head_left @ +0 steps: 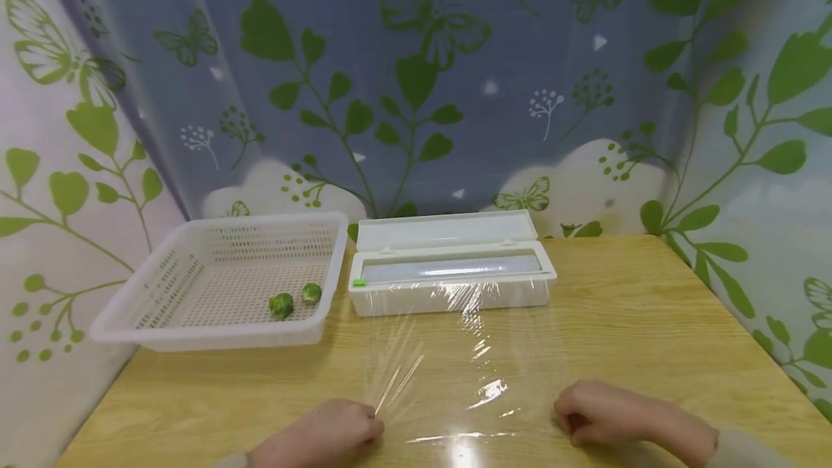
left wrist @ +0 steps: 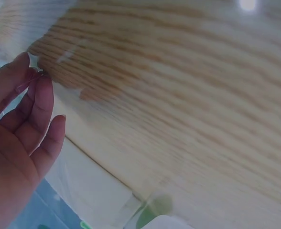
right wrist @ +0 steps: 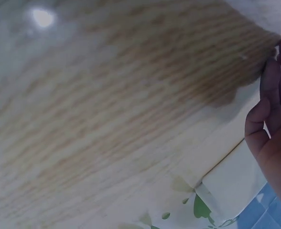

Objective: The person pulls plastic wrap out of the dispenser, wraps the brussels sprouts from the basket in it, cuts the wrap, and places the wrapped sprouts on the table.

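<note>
A sheet of clear plastic wrap (head_left: 481, 360) stretches over the table from a white dispenser box (head_left: 448, 300) toward the front. Inside the box, its lid (head_left: 448, 230) raised at the back, lies the roll of wrap (head_left: 455, 268). My left hand (head_left: 325, 433) pinches the sheet's near left corner between thumb and fingers; the left wrist view shows this left hand (left wrist: 23, 124) with film at its fingertips. At the near right corner my right hand (head_left: 604, 414) pinches the other side, and the right wrist view shows the right hand (right wrist: 272, 114) at the edge.
Left of the box stands a white perforated basket (head_left: 214, 340) holding two Brussels sprouts, one nearer (head_left: 282, 305) and one farther sprout (head_left: 311, 293). A small green slider (head_left: 359, 283) sits on the box's left front rim. Behind the wooden table (head_left: 656, 323) hangs a patterned curtain (head_left: 520, 78).
</note>
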Tool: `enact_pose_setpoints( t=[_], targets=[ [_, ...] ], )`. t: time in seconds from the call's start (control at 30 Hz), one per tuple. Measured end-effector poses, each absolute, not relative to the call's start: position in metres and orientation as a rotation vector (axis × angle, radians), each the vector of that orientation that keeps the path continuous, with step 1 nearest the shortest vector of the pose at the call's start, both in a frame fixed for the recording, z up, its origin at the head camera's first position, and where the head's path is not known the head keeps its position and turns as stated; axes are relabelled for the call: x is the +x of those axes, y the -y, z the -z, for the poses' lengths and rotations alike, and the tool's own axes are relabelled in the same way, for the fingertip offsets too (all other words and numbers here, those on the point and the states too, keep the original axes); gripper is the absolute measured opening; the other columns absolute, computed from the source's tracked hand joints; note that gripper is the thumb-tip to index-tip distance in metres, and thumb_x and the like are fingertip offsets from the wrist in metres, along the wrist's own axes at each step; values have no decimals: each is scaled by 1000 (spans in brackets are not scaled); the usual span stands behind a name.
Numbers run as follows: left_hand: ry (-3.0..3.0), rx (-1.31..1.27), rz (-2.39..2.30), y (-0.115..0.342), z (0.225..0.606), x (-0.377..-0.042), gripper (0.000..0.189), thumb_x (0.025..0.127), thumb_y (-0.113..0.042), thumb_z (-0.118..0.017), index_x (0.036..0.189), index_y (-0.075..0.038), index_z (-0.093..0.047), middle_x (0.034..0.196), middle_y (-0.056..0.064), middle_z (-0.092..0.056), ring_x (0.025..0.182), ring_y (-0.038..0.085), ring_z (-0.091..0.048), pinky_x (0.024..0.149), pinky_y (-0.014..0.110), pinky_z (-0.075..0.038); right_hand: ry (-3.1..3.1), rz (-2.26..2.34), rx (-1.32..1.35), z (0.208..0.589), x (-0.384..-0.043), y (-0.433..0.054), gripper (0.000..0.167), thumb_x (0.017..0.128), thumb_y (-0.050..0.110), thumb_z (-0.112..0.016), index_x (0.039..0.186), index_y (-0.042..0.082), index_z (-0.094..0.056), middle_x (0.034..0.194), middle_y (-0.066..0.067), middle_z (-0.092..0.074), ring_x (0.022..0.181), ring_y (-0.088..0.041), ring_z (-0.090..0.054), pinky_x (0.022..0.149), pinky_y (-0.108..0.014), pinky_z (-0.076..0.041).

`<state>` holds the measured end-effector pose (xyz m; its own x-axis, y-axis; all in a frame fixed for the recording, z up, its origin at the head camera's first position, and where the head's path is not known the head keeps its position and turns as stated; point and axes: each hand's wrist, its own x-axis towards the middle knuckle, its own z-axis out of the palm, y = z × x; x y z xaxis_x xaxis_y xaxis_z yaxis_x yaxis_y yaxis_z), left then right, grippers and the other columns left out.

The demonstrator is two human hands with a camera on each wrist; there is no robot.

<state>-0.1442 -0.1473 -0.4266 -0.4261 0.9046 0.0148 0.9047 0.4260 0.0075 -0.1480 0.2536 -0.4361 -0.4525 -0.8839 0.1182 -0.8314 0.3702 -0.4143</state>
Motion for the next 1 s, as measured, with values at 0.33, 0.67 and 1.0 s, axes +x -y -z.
enact_pose_setpoints(
  t=[0.33,0.67,1.0],
  targets=[
    [2823,-1561,271,148,424,-143,24,84,-23,-55,62,-21,-45,56,-16,-33,47,-1,-32,44,13,-28,-2371,782,-1376,437,-146,-253,22,87,18,-56,67,16,-49,59,21,-37,51,13,-32,42,-6,-31],
    [2800,-1591,318,148,430,-145,23,77,-9,-58,63,-21,-46,59,-18,-33,50,-3,-30,47,8,-27,-2506,707,-1253,438,-145,-247,23,84,19,-59,66,18,-45,55,20,-39,47,10,-34,42,-10,-32],
    [2929,-1550,308,149,430,-146,21,78,-9,-58,65,-21,-47,59,-16,-35,51,-1,-33,47,11,-30,-2745,477,-1295,437,-143,-234,35,62,16,-73,64,20,-39,62,18,-30,55,2,-30,46,-15,-29]
  ],
)
